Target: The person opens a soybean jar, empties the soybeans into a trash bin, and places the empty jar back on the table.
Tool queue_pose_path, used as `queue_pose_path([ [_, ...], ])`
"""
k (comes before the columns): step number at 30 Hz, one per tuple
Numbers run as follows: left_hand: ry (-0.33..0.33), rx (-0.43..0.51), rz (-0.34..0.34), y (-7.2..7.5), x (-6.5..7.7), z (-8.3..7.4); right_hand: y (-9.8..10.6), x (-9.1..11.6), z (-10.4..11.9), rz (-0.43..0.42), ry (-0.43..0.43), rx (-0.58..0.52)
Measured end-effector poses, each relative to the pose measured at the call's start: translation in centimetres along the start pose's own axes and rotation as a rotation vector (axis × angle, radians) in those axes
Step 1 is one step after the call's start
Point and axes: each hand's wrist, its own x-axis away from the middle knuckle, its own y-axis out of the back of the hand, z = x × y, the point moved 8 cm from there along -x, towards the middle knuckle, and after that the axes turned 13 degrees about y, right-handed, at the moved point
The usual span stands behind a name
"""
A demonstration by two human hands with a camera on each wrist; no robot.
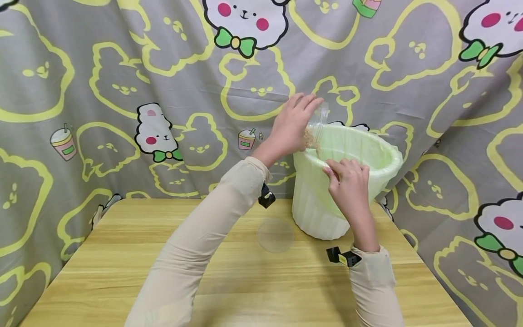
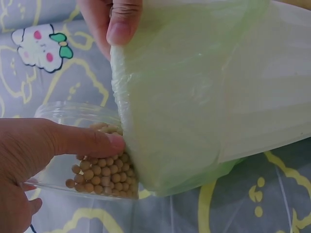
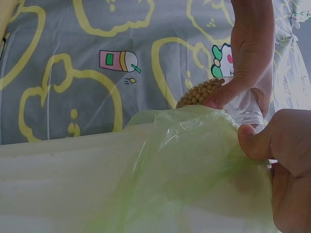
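My left hand (image 1: 291,123) grips a clear plastic jar (image 2: 58,112), tipped over the rim of a white bin (image 1: 316,213). Small round tan beads (image 2: 104,174) lie piled inside the jar, toward its base in the left wrist view. A thin pale green bag (image 1: 359,145) lines the bin and folds down over its outside. With thumb and curled fingers my right hand (image 1: 349,184) pinches the lined rim on the near side. In the right wrist view the jar's beads (image 3: 201,92) show just beyond the bag's edge.
A round clear lid (image 1: 276,235) lies on the wooden table (image 1: 163,245), left of the bin. Behind and beside the table hangs a grey patterned curtain (image 1: 196,91). The bin stands near the table's back right corner.
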Motion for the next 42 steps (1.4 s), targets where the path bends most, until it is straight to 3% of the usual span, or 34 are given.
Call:
queue_pose_path([
  [30,-0.052,0.041,-0.054,-0.15,0.51,-0.34,-0.06,-0.08,-0.02,-0.001,-0.006,0.004],
  [42,-0.124,0.012,-0.114,-0.06,0.86,-1.02,-0.07,-0.11,-0.03,-0.003,-0.004,0.004],
])
